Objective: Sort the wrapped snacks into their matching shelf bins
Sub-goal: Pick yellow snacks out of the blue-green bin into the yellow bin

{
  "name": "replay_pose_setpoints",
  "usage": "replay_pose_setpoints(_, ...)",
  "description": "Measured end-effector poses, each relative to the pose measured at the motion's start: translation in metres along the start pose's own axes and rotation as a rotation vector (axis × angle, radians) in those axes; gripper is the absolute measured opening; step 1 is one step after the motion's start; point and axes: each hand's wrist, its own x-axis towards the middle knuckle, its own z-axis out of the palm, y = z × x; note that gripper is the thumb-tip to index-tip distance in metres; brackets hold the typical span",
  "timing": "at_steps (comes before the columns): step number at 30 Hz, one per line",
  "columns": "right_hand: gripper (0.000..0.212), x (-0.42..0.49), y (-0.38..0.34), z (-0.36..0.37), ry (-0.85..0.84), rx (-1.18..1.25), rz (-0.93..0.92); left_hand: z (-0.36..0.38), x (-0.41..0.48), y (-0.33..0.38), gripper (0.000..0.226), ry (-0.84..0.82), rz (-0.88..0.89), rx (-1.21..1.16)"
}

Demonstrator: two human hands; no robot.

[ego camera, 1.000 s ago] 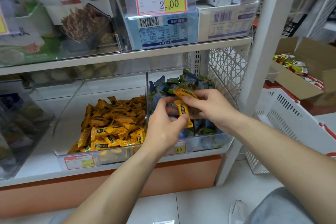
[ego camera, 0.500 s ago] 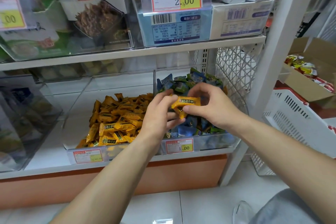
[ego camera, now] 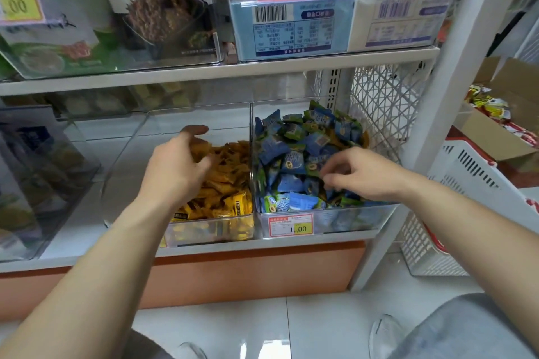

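Hovering the left grip [ego camera: 175, 166], loosely spread, over the orange snacks [ego camera: 227, 183] in the centre bin [ego camera: 204, 232], seemingly for dropping strays, while digging the right grip [ego camera: 361, 175], curled, pinch impossible to tell, among blue snacks [ego camera: 291, 160] right of centre, probably hunting misfits.

Stretches both bare arms forward, well apart. Holds the bare left hand [ego camera: 175, 166] with thumb up and fingers [ego camera: 204, 162] loosely bent, blurred. Turns the bare right hand [ego camera: 367, 175] palm down, fingers curled under. Cannot tell any grip.
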Motion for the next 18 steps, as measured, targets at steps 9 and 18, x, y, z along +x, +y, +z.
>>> replay_pose_setpoints(9,0.029,0.005,0.011,-0.005,-0.168,-0.560,0.037,0.051,-0.043,0.073,0.033,-0.202,0.454,-0.072)
replay_pose_setpoints(18,0.028,0.016,0.017,0.008,-0.289,-0.570,0.094,0.097,-0.044,0.077,0.060,-0.547,0.517,0.282)
